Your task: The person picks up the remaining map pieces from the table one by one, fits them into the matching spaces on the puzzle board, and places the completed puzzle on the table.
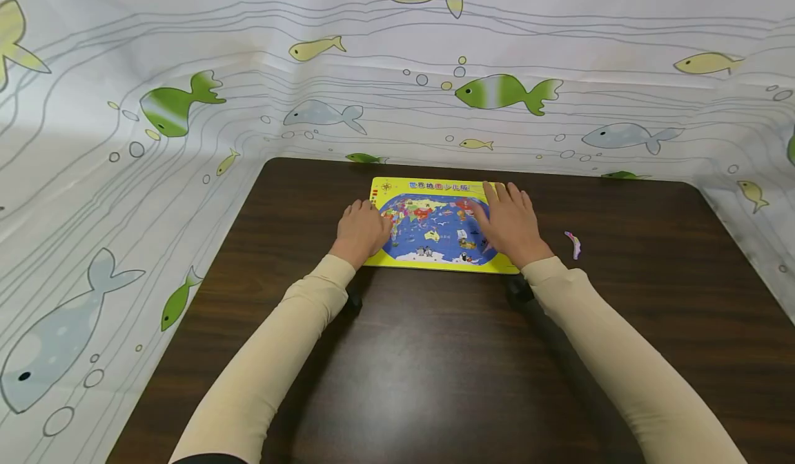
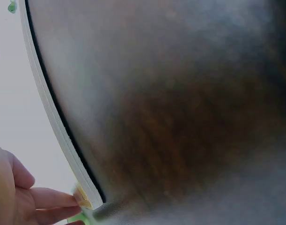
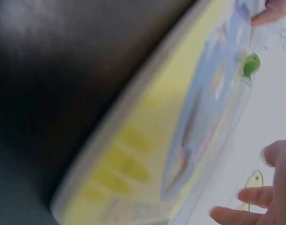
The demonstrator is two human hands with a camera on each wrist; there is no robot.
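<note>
A world map board (image 1: 428,267) with a yellow border and a blue oval map lies flat on the dark table. My left hand (image 1: 363,230) is at its left edge, thumb over the map side. In the left wrist view the fairly straight fingers (image 2: 54,198) touch the board's corner. Spread over the board's right side is my right hand (image 1: 511,226), its thumb reaching across the map. The right wrist view shows its fingers (image 3: 257,196) extended and apart above the surface, and a brownish curved strip in the blue map area.
A small, thin, curved pink and white piece (image 1: 574,246) lies on the dark wooden table (image 1: 410,367), right of the right hand. White fabric with printed fish (image 1: 509,92) hangs behind the table and along its sides.
</note>
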